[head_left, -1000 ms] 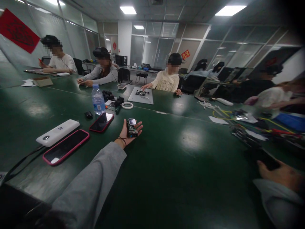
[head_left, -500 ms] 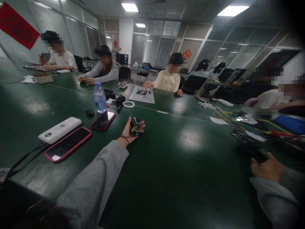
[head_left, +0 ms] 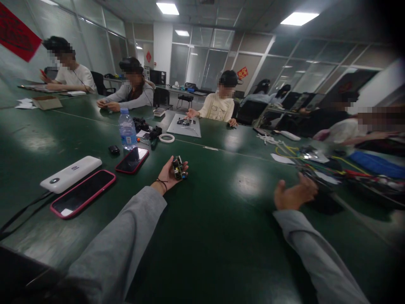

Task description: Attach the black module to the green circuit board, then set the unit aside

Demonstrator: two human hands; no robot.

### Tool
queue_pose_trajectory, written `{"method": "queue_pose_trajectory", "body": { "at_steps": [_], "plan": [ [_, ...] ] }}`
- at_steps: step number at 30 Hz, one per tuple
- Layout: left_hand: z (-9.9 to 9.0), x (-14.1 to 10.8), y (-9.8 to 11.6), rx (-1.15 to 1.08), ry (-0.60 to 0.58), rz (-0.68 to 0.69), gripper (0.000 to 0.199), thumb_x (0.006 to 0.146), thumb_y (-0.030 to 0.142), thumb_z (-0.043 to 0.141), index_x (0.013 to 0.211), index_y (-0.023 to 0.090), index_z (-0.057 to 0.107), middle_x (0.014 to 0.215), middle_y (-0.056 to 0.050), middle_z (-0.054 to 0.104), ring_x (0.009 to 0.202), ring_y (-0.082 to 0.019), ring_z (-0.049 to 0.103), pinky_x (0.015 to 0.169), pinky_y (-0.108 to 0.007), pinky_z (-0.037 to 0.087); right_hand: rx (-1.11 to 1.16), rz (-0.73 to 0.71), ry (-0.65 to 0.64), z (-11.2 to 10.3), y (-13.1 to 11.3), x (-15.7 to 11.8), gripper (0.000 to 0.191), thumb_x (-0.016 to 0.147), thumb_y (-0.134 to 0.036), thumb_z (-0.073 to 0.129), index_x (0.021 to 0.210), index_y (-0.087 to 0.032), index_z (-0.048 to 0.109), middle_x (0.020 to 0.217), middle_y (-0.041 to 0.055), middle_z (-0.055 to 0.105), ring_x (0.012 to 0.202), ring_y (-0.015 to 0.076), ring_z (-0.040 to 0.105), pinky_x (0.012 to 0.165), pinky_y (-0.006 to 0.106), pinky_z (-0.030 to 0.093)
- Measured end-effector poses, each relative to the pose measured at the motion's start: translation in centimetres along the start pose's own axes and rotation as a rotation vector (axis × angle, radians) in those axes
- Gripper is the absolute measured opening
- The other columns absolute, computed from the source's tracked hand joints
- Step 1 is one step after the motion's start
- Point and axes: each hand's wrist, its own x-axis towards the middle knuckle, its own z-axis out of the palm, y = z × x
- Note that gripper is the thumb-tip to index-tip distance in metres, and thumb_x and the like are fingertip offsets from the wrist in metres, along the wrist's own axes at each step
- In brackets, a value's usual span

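Note:
My left hand [head_left: 168, 175] is closed around a small circuit board assembly [head_left: 177, 167], palm up above the green table [head_left: 221, 219]. The board has a dark upper part, yellowish pieces and a bright blue spot at its lower end. On the right, my right hand [head_left: 295, 194] is over the table with its thumb apart from its fingers and nothing visible in it. It is slightly blurred. Beside it lies a flat black object [head_left: 327, 204], whose kind I cannot make out.
Left of my left hand lie two red-edged phones [head_left: 132, 160], a white power bank [head_left: 71, 174] and a water bottle [head_left: 127, 131]. Cables and a blue item [head_left: 378, 164] crowd the right. Across the table a person [head_left: 221, 103] sits behind a grey mat [head_left: 194, 131].
My right hand has moved left and forward, away from the black object, and its fingers have lifted. My left hand tilts the circuit board assembly slightly. The view has shifted a little right.

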Motion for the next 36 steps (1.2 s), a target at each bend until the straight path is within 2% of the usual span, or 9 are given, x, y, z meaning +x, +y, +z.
{"method": "queue_pose_trajectory", "body": {
  "at_steps": [6, 8, 11, 14, 20, 24, 27, 32, 36],
  "plan": [
    [0.1, -0.1, 0.0, 0.041, 0.017, -0.008, 0.038, 0.078, 0.048, 0.056, 0.1, 0.018, 0.057, 0.102, -0.01, 0.065, 0.091, -0.023, 0.063, 0.078, -0.041, 0.051, 0.399, -0.321, -0.355, -0.9, -22.6, -6.8, 0.044, 0.091, -0.034, 0.036, 0.133, -0.019, 0.034, 0.131, 0.0123, 0.031, 0.124, 0.0259, 0.027, 0.102, 0.046, 0.024],
    [0.1, -0.3, 0.0, 0.053, 0.027, -0.01, 0.038, 0.079, 0.048, 0.054, 0.1, 0.018, 0.059, 0.094, -0.009, 0.066, 0.087, -0.022, 0.064, 0.076, -0.038, 0.052, 0.479, -0.386, -0.474, -1.2, -27.8, -8.6, 0.044, 0.092, -0.034, 0.037, 0.135, -0.022, 0.033, 0.136, 0.0106, 0.026, 0.127, 0.0259, 0.024, 0.103, 0.045, 0.024],
    [0.2, -0.5, 0.1, 0.055, 0.063, 0.009, 0.038, 0.079, 0.047, 0.054, 0.101, 0.016, 0.06, 0.081, -0.007, 0.067, 0.081, -0.021, 0.065, 0.076, -0.033, 0.051, 0.556, -0.466, -0.585, -0.5, -31.9, -10.0, 0.048, 0.092, -0.035, 0.04, 0.138, -0.021, 0.031, 0.141, 0.0088, 0.022, 0.13, 0.0256, 0.02, 0.105, 0.043, 0.025],
    [0.4, -0.5, 0.3, 0.023, 0.047, 0.033, 0.037, 0.082, 0.045, 0.051, 0.102, 0.016, 0.06, 0.081, -0.005, 0.067, 0.08, -0.018, 0.064, 0.077, -0.029, 0.05, 0.581, -0.446, -0.625, 1.1, -32.7, -10.1, 0.046, 0.093, -0.032, 0.038, 0.138, -0.02, 0.032, 0.14, 0.0085, 0.025, 0.13, 0.0235, 0.021, 0.105, 0.041, 0.028],
    [0.7, -0.8, 0.5, 0.035, -0.083, -0.021, 0.042, 0.084, 0.05, 0.045, 0.115, 0.024, 0.055, 0.081, -0.003, 0.064, 0.073, -0.016, 0.062, 0.073, -0.03, 0.049, 0.756, -0.251, -0.59, 3.9, -30.8, -9.6, 0.047, 0.092, -0.032, 0.04, 0.136, -0.015, 0.035, 0.133, 0.0099, 0.038, 0.124, 0.0195, 0.034, 0.106, 0.036, 0.03],
    [0.7, -1.2, 0.6, 0.064, -0.154, 0.035, 0.046, 0.082, 0.051, 0.047, 0.123, 0.028, 0.05, 0.099, -0.005, 0.063, 0.077, -0.016, 0.061, 0.077, -0.034, 0.049, 0.865, 0.022, -0.604, 5.5, -29.6, -9.3, 0.068, 0.076, -0.04, 0.066, 0.131, -0.011, 0.04, 0.126, 0.0126, 0.046, 0.116, 0.0234, 0.044, 0.102, 0.038, 0.036],
    [0.8, -1.4, 0.6, 0.087, -0.147, 0.047, 0.047, 0.082, 0.051, 0.048, 0.124, 0.03, 0.049, 0.114, -0.007, 0.058, 0.09, -0.019, 0.06, 0.083, -0.039, 0.047, 0.996, 0.264, -0.652, 6.3, -29.1, -9.0, 0.065, 0.07, -0.041, 0.071, 0.124, -0.012, 0.048, 0.118, 0.0108, 0.053, 0.109, 0.0233, 0.051, 0.097, 0.038, 0.041],
    [0.9, -1.4, 0.5, 0.13, -0.115, 0.029, 0.045, 0.081, 0.05, 0.05, 0.122, 0.031, 0.05, 0.123, -0.008, 0.053, 0.106, -0.023, 0.056, 0.088, -0.044, 0.045, 1.312, 0.736, -0.846, 5.7, -27.6, -7.6, 0.049, 0.067, -0.039, 0.073, 0.108, -0.015, 0.058, 0.1, 0.0059, 0.062, 0.082, 0.0186, 0.061, 0.076, 0.032, 0.054],
    [0.5, -1.1, 0.6, 0.148, -0.075, 0.016, 0.042, 0.081, 0.048, 0.051, 0.12, 0.031, 0.051, 0.126, -0.008, 0.052, 0.109, -0.023, 0.054, 0.088, -0.045, 0.045, 1.319, 0.88, -0.953, 3.8, -21.6, -4.9, 0.035, 0.065, -0.031, 0.076, 0.091, -0.012, 0.062, 0.082, 0.0072, 0.063, 0.064, 0.0158, 0.061, 0.057, 0.024, 0.054]
  ]
}}
